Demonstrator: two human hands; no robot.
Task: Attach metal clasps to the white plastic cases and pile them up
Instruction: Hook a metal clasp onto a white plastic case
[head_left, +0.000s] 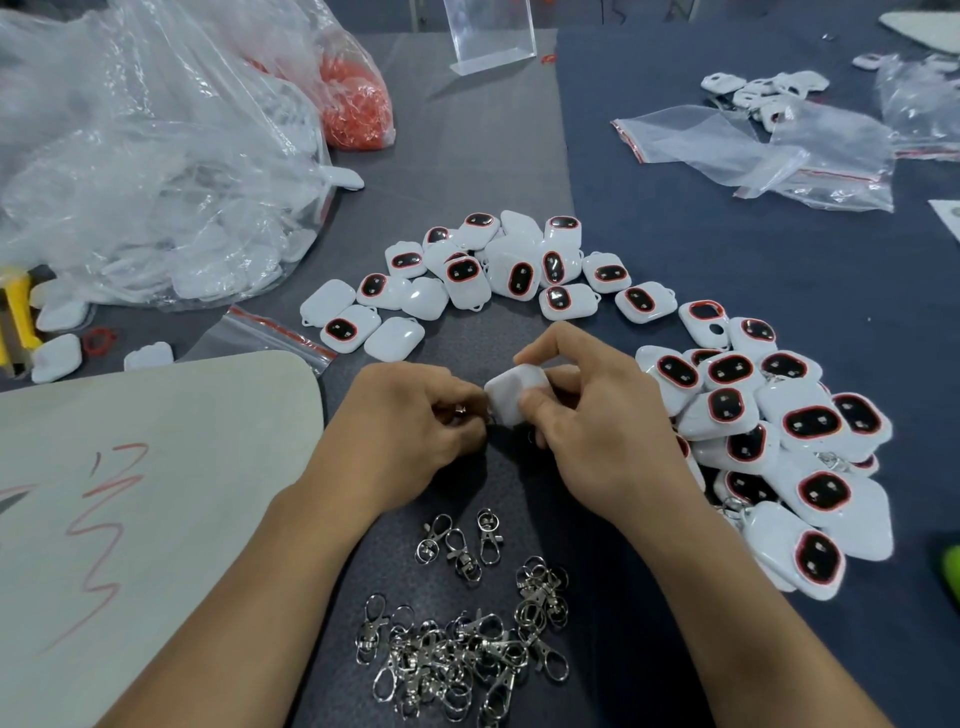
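holding the case (517, 392) pinched in your right hand (592, 436) at mid-table, turn its near corner squarely toward the clasp (460, 411) nipped in your left hand (402, 431), then thread gently before adding to the pile (779, 441) on the right.

Your white case (517, 392) tilts over the middle of the bench (457, 156), clasp (460, 410) at its corner, with loose clasps (457, 660) heaped by the near edge and clasped cases (779, 441) piled right.
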